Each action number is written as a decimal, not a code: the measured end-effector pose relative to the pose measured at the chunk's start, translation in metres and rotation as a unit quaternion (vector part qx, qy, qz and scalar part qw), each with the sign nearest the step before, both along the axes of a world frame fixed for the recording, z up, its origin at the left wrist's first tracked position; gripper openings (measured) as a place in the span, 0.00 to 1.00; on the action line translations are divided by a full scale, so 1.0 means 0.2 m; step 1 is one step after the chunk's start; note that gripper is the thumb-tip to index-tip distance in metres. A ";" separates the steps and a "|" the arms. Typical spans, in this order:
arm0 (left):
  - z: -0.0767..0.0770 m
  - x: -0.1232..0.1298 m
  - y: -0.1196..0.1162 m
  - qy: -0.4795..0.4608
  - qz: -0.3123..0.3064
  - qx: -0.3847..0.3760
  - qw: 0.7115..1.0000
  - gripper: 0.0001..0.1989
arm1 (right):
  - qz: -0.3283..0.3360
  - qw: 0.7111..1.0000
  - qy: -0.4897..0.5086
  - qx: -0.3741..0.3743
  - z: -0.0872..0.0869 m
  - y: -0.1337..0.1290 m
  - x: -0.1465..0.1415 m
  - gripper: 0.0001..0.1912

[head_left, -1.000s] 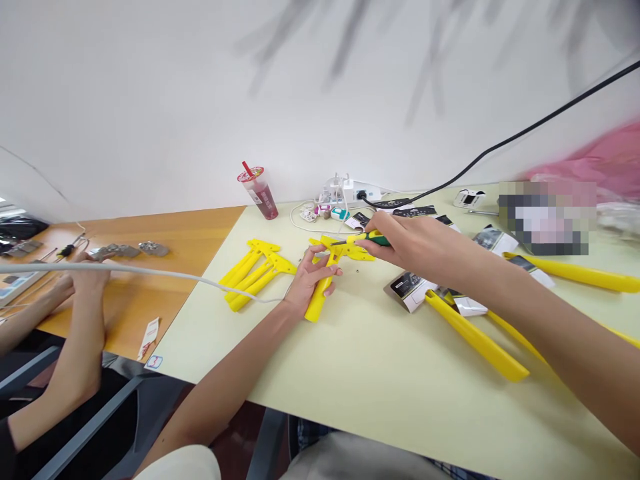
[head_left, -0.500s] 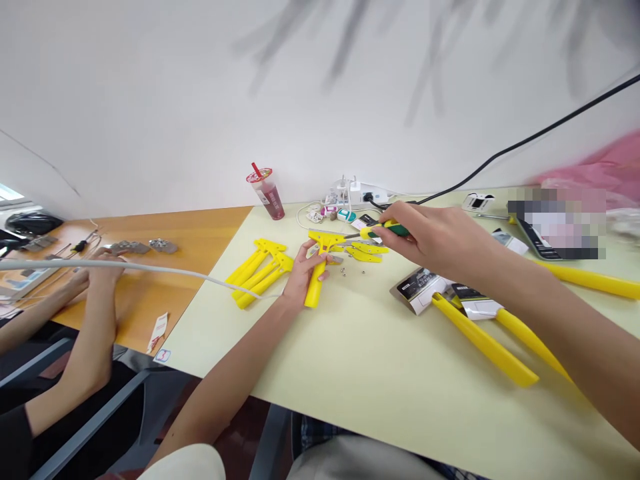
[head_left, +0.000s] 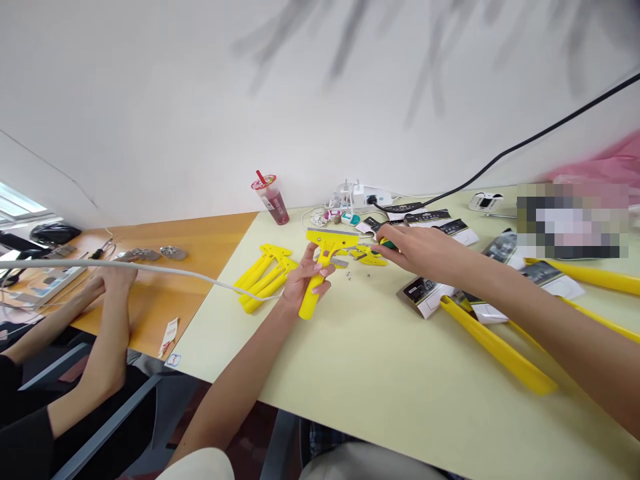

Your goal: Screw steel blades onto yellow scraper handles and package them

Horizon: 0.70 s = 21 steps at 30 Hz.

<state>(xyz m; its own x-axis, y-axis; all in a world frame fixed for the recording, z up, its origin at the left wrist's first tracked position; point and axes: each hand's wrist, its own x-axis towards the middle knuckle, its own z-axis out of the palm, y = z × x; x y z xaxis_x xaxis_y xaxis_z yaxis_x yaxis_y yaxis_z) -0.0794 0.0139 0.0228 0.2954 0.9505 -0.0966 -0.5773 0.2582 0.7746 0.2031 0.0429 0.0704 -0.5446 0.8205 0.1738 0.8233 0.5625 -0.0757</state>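
Note:
My left hand (head_left: 300,280) is wrapped round the handle of a yellow scraper (head_left: 327,243), which is tilted with its blade edge up and away from me. In my right hand (head_left: 407,245) is a screwdriver (head_left: 387,244) with a green and yellow handle, mostly covered by my fingers. The screwdriver's tip is apart from the scraper, lower and to its right. Behind the scraper lie loose yellow blade-holder pieces (head_left: 373,256). A few small screws (head_left: 349,275) are on the table close by. Two more yellow scrapers (head_left: 267,277) rest left of my left hand.
A cup with a red straw (head_left: 273,200) stands near the wall, beside a power strip (head_left: 360,195). Yellow handles (head_left: 495,347) and card packets (head_left: 423,293) lie under my right forearm. A white cable (head_left: 165,269) crosses at left, where a co-worker's hands (head_left: 117,273) work.
My right hand has drawn the screwdriver away from the scraper's head. The scraper has turned so that its head shows more fully. The whole view has shifted slightly.

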 end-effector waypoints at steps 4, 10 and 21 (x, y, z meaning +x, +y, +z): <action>-0.01 0.00 0.00 0.006 -0.002 -0.007 1.000 0.36 | -0.004 1.000 0.001 -0.010 -0.03 0.02 0.00 0.18; -0.01 0.00 0.01 -0.034 -0.009 -0.007 0.999 0.35 | -0.014 1.000 0.002 -0.023 -0.05 0.02 0.00 0.19; -0.01 0.04 0.05 -0.057 0.028 -0.092 0.994 0.34 | -0.020 0.995 0.092 0.022 0.13 -0.03 0.09 0.22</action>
